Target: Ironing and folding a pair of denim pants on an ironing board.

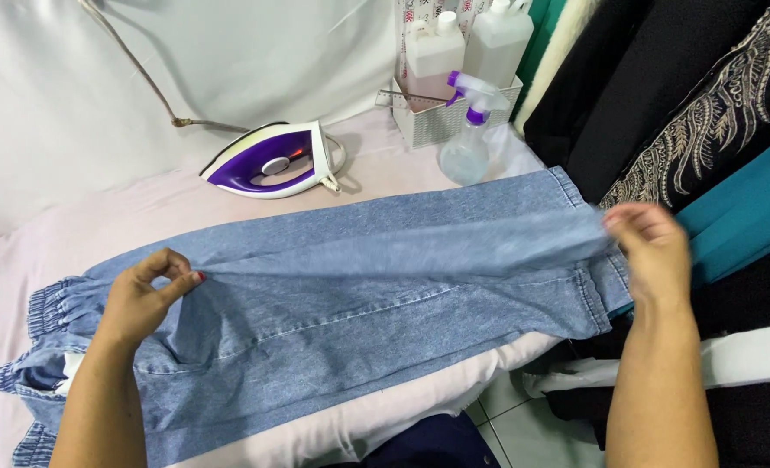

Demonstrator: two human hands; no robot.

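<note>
Head view: two white plastic bottles (467, 43) stand in a white mesh basket (441, 121) at the board's far edge, a clear spray bottle (467, 147) with purple trigger before it. The left hand (147, 295) and right hand (649, 247) each pinch the blue jeans (359, 295) spread across the ironing board (99, 217). The waistband runs partly off frame.

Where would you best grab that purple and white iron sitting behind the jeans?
Likely by its arched white handle, coming down from above. The iron lies on the padded board, the handle forms an open loop facing the spray bottle, and the soleplate may be hot.
</note>
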